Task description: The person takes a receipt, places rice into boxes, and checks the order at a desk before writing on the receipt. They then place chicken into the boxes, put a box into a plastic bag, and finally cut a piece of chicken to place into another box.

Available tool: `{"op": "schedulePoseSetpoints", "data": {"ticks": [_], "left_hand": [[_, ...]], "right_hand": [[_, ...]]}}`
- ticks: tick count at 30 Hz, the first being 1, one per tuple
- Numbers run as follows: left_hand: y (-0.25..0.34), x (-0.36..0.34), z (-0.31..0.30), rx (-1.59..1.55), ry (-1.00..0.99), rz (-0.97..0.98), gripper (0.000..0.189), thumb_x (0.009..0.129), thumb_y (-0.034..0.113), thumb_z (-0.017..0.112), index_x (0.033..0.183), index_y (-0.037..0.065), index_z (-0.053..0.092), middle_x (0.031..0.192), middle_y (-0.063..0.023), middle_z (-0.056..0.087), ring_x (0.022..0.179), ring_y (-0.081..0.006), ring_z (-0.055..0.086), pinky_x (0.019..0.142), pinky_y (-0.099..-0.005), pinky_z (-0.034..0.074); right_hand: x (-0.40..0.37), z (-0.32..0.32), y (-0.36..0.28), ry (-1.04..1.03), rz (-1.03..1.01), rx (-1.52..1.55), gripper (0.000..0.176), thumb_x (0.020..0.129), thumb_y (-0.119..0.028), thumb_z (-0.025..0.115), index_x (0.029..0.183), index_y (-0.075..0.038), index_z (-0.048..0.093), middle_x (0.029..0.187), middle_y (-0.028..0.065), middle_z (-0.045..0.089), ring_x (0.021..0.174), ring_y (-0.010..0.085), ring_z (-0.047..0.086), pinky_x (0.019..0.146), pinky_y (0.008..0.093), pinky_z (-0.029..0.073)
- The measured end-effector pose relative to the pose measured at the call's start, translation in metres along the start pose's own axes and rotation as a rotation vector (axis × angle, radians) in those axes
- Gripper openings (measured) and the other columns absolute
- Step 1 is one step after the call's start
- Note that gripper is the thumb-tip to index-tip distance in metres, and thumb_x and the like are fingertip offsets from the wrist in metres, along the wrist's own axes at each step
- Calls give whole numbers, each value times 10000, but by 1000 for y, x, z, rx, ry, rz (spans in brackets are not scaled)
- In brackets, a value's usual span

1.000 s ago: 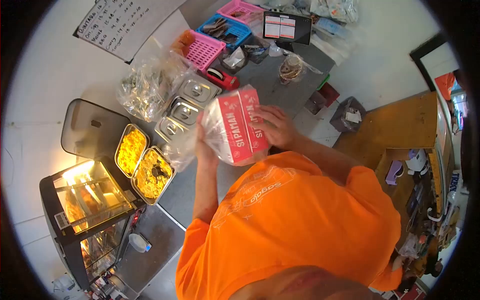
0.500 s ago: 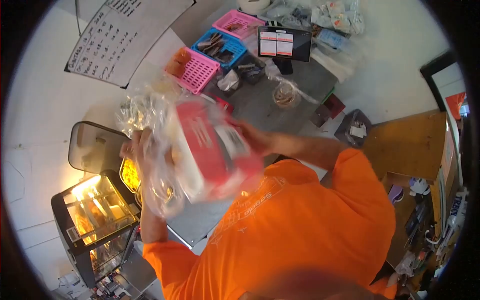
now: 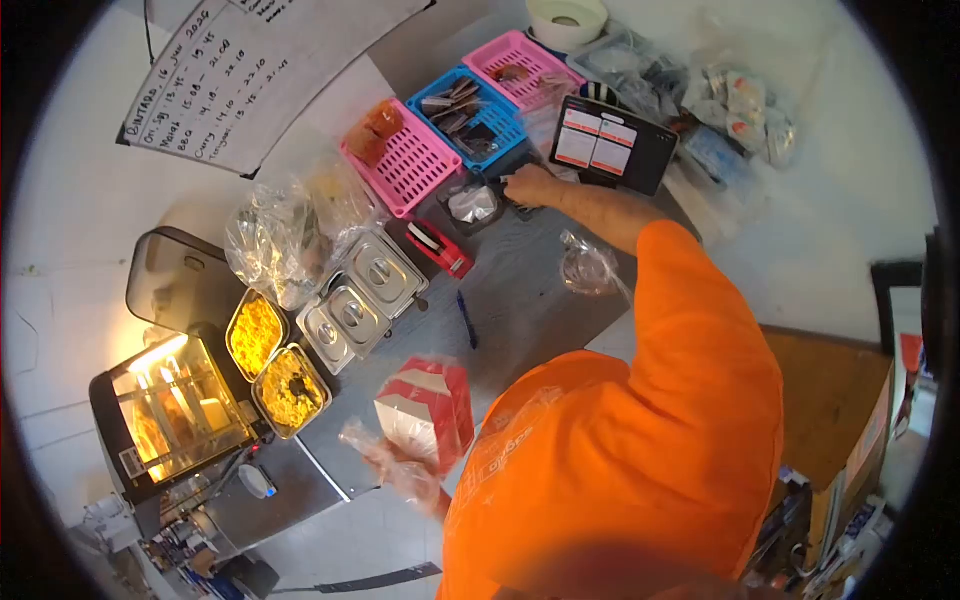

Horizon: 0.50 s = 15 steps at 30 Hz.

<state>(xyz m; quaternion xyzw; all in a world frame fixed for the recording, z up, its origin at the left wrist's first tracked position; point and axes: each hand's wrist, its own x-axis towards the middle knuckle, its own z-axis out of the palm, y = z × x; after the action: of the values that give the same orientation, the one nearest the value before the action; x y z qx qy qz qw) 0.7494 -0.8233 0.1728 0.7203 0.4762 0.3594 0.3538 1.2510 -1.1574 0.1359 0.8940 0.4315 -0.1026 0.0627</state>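
Observation:
Close to my body, my left hand, covered in a clear plastic glove, grips the lower side of a red and white cardboard box. The box is tilted, near the front edge of the table. My right arm stretches out to the far side, where my right hand has its fingers closed down at a small dark container in front of the tablet; what they hold is hidden. Beside that hand is another container with white packets.
Lidded steel pans, a red tape dispenser and a blue pen lie on the grey table. At left are trays of yellow food and a lit display warmer. Pink and blue baskets line the back.
The box has gone down toward the table's front edge, with my left hand now at its lower side. My right hand has left the box and reached out to the container by the tablet.

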Motion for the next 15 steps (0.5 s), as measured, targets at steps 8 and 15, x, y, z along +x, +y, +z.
{"op": "schedulePoseSetpoints", "data": {"ticks": [8, 15], "left_hand": [[-31, -50, 31, 851, -353, 310, 530, 902, 528, 445, 1101, 63, 603, 986, -231, 597, 862, -404, 571, 740, -474, 452], [-4, -25, 44, 838, -710, 256, 519, 936, 481, 392, 1018, 30, 636, 828, -236, 608, 755, -401, 562, 652, -483, 405]], "right_hand": [[6, 8, 6, 40, 52, 68, 136, 739, -182, 632, 776, -61, 682, 823, 111, 688, 808, 299, 671, 670, 433, 525], [-14, 3, 25, 304, 148, 827, 146, 733, -198, 680, 814, -76, 684, 791, 105, 676, 766, 243, 667, 685, 375, 514]]}}
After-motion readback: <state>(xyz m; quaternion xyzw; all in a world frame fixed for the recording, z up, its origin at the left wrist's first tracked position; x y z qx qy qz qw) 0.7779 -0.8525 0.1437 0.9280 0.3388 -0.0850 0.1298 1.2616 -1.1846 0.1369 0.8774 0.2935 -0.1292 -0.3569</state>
